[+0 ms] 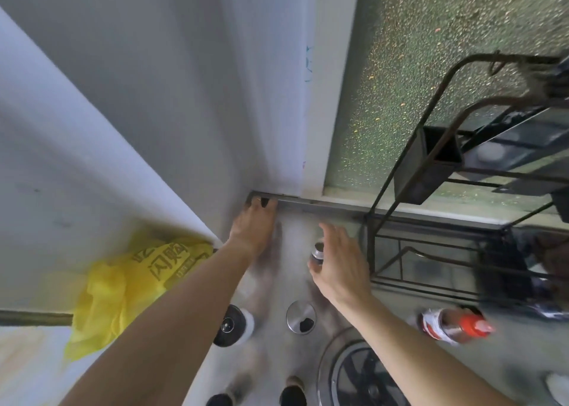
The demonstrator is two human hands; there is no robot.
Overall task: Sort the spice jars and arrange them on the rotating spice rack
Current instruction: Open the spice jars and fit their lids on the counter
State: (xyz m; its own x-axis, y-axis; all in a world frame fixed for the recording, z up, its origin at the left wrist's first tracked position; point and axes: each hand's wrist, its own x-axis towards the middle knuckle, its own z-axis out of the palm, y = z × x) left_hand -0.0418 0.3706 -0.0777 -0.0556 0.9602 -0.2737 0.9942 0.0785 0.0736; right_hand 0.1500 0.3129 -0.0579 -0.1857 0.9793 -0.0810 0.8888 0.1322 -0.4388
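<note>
Head cam, looking down at a grey, grimy steel countertop (289, 221) jammed into a corner: white wall (184, 82) on the left, pebbled frosted window (431, 51) behind. Left hand (254, 225) reaches into the far corner, fingertips curled round something dark, can't tell what. Right hand (341, 261) is loosely spread, touching a small metal-capped spice jar (317, 253) standing mid-counter. Dark wire rack (462, 175) sits right of it. More jars nearer: a black-lidded one (231, 325), a steel-lidded one (300, 317), a red-capped bottle (455, 328) lying down. Yellow plastic bag (132, 282) on the left.

yellow bag (123, 285); red-capped bottle (455, 325); black rack (431, 190)
</note>
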